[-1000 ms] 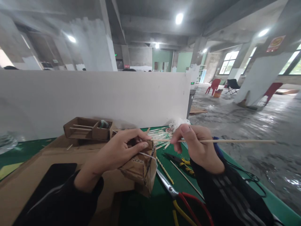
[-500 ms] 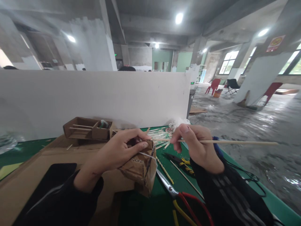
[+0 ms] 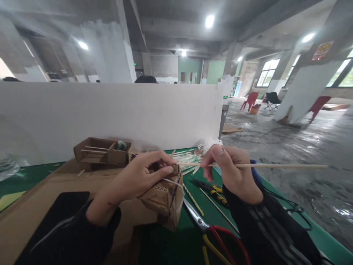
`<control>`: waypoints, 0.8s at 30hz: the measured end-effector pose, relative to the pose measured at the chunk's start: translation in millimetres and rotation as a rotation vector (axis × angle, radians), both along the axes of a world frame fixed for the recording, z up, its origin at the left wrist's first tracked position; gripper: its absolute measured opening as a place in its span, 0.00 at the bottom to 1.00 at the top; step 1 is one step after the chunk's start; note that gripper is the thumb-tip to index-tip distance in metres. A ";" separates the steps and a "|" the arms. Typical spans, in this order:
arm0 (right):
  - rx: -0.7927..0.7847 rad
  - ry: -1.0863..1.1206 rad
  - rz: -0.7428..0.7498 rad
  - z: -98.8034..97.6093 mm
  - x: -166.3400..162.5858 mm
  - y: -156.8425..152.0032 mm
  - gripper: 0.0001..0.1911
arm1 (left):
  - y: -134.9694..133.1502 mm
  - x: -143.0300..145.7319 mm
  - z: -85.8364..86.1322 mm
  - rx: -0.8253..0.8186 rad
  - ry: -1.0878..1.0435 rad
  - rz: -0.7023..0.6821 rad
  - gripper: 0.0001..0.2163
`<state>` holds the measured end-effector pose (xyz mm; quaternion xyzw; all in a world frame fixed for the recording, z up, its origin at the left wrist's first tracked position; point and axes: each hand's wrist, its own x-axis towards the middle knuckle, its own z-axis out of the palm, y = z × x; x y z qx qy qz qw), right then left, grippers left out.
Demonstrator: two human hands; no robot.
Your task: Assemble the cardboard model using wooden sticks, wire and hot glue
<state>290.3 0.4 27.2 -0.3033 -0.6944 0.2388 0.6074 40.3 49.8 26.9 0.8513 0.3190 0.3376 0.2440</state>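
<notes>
A thin wooden stick (image 3: 284, 166) runs level through the fingers of my right hand (image 3: 231, 171), its far end pointing right. The stick's left tip meets the top corner of a small cardboard box (image 3: 161, 195). My left hand (image 3: 140, 175) grips that box at its upper edge, thumb and fingertips pinching near the stick's tip. A white string (image 3: 173, 182) crosses the box just below the left thumb. What lies under the left palm is hidden.
Red-and-yellow scissors (image 3: 204, 224), pliers (image 3: 213, 189) and loose sticks (image 3: 219, 209) lie on the green table (image 3: 154, 239). A black phone (image 3: 64, 209) rests on cardboard at left. Behind stand a divided cardboard box (image 3: 92, 151), white string bundle (image 3: 208, 145) and white partition (image 3: 116, 110).
Both hands, the stick and the cardboard box stay almost in place. Beyond the partition, the top of a person's head has shifted slightly left.
</notes>
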 end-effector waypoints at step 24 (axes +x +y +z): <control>0.054 -0.007 -0.033 -0.6 0.6 -0.4 0.27 | -0.7 -0.9 0.4 0.019 0.015 0.001 0.09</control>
